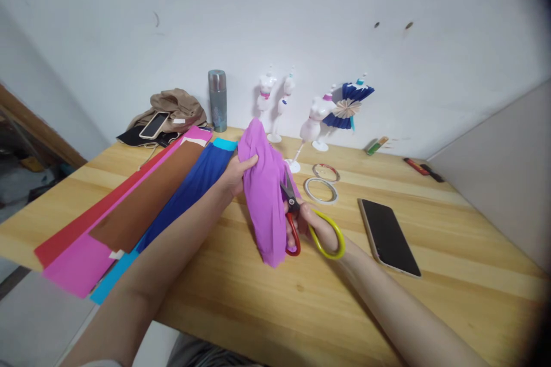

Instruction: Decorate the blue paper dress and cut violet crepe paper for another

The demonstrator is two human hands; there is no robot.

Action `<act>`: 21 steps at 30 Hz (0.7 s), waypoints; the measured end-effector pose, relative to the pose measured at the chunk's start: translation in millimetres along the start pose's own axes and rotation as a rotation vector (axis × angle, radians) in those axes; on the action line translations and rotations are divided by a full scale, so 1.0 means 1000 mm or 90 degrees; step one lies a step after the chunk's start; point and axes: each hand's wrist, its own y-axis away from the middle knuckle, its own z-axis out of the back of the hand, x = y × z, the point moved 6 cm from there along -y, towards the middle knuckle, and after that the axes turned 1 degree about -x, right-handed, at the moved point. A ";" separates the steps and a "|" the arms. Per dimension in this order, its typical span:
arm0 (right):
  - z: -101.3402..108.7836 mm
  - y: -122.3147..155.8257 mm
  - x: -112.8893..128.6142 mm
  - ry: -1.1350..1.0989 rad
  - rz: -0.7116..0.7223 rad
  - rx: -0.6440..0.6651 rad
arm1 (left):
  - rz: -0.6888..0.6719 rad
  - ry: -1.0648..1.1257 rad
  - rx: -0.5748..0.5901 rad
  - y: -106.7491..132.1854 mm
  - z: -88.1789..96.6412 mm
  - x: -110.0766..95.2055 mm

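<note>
A gathered sheet of purple crepe paper [263, 200] hangs above the table, its upper part gripped in my left hand [239, 173], thumb lying across the folds. My right hand [306, 219] is closed round scissors [291, 202] with one red and one yellow handle loop. Their dark blades point up and away, parted at the paper's right edge. Whether they bite into the sheet is hard to see. Some fingers of my right hand are hidden behind the paper and scissors.
Left lie folded crepe sheets, brown [148, 200] and blue [189, 189] among them. Behind stand a flask [217, 102] and several small mannequins, one in a pleated blue dress [340, 120]. Tape rolls [321, 191] and a black-screened tablet [388, 236] lie right; brown cloth [181, 109] sits back left.
</note>
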 end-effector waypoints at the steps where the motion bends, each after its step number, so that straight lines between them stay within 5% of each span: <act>1: 0.000 0.000 0.001 0.002 0.010 0.005 | -0.005 0.001 0.007 0.000 -0.001 -0.001; 10: -0.001 0.000 0.000 -0.010 0.047 0.039 | -0.027 0.021 0.059 0.001 -0.005 -0.015; 21: -0.004 0.010 0.021 0.070 0.018 0.122 | -0.004 0.069 -0.053 -0.013 0.019 -0.011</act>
